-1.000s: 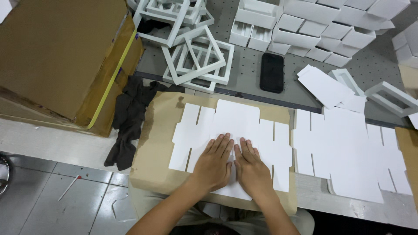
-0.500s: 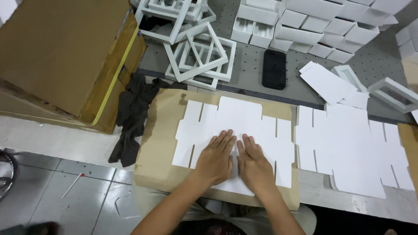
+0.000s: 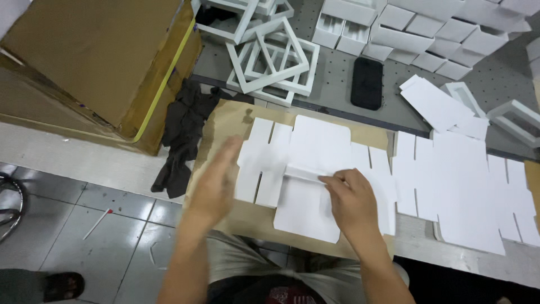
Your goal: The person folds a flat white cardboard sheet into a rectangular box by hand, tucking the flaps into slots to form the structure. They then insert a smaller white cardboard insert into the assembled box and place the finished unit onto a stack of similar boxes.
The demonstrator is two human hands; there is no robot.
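A flat white die-cut box blank (image 3: 315, 152) lies on a brown cardboard sheet (image 3: 230, 121) in front of me. My right hand (image 3: 351, 200) rests on the blank's middle, its fingertips pressing a raised fold that runs across the blank. My left hand (image 3: 214, 183) is lifted off the blank at its left flaps, blurred, fingers straight and together, holding nothing.
A stack of more white blanks (image 3: 461, 186) lies to the right. A black phone (image 3: 367, 83), white frame pieces (image 3: 273, 62) and several finished white boxes (image 3: 427, 28) sit farther back. A large brown carton (image 3: 90, 62) and a black cloth (image 3: 183, 135) are at left.
Both hands were pressed flat side by side on the blank. Now the left hand has lifted away to the left, and a fold stands up under the right hand's fingers.
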